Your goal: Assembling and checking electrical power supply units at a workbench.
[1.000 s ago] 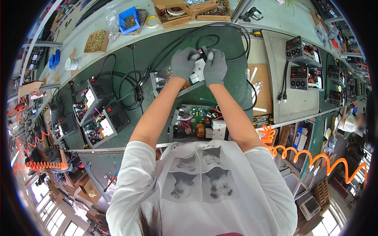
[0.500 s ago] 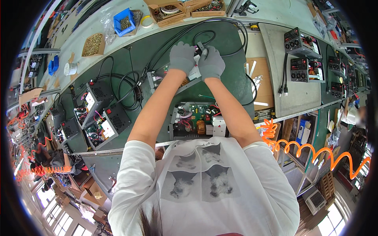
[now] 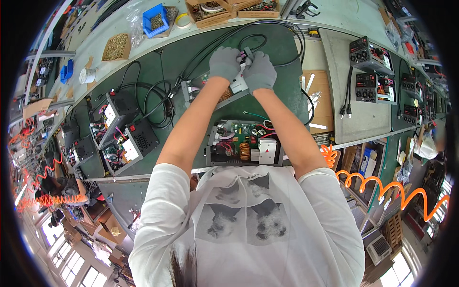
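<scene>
Both my hands wear grey gloves and work close together at the far end of an open metal chassis (image 3: 228,102) with electronics inside. My left hand (image 3: 224,64) is closed, its fingertips at a small dark part (image 3: 245,53) with a pinkish bit beside it. My right hand (image 3: 260,72) is closed too, thumb and fingers pressed together at the same part. What exactly either holds is hidden by the gloves. A black cable (image 3: 264,42) loops just beyond my hands. Nearer to me lies a second open chassis (image 3: 224,159) showing a green board, a copper coil and a white block.
Black units (image 3: 142,139) and coiled cables (image 3: 165,103) stand at left. More units (image 3: 366,87) sit at right, beside a cardboard sheet (image 3: 319,112) with white strips. A blue bin (image 3: 155,21) and boxes of small parts (image 3: 116,47) line the back. An orange coiled hose (image 3: 377,181) hangs at right.
My hands stay at the far end of the chassis, shifting only slightly. The whole scene has moved a little as the view turned.
</scene>
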A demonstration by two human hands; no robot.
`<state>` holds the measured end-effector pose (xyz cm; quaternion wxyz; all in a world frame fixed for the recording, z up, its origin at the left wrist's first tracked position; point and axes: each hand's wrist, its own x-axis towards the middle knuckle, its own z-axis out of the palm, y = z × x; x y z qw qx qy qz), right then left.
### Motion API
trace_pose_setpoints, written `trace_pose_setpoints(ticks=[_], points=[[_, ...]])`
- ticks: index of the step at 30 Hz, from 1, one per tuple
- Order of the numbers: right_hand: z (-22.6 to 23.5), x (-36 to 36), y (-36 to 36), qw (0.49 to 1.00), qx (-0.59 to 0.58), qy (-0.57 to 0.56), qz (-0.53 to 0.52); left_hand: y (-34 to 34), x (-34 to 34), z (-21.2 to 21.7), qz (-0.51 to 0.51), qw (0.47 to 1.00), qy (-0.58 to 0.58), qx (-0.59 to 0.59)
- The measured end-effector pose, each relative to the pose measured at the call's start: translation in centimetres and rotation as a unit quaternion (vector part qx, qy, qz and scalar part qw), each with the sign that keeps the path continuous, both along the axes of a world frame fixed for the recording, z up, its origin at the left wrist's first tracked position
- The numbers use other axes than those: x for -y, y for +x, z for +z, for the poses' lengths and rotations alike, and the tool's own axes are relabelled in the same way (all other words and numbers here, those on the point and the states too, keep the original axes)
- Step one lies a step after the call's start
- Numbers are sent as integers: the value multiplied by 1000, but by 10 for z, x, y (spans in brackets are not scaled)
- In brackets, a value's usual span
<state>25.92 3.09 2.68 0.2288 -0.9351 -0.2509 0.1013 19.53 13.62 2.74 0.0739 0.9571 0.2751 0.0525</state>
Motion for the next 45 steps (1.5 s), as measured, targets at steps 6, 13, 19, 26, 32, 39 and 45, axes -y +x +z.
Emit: trace_pose_setpoints(ticks=[6,13,19,26,32,39,45], points=[[2,4,5,999,6,-40,22,-72,-34,30,223,942,-150,201],[7,38,-5,995,-20,-9,-101,-176,-9,0,391,888,-221,100],[24,79,-18,988,-41,-34,-142,-151,17,-6,199,904,-280,254],[32,38,-20,979,139,110,100,-121,8,37,160,975,-142,-56],[16,-34,-1,944,-29,23,328,-162,-9,-13,79,956,-268,84],[8,-65,-13,882,-109,-170,426,-174,42,5,87,964,-203,146],[-25,-70,21,821,-470,65,317,-182,49,-1,143,915,-308,216]])
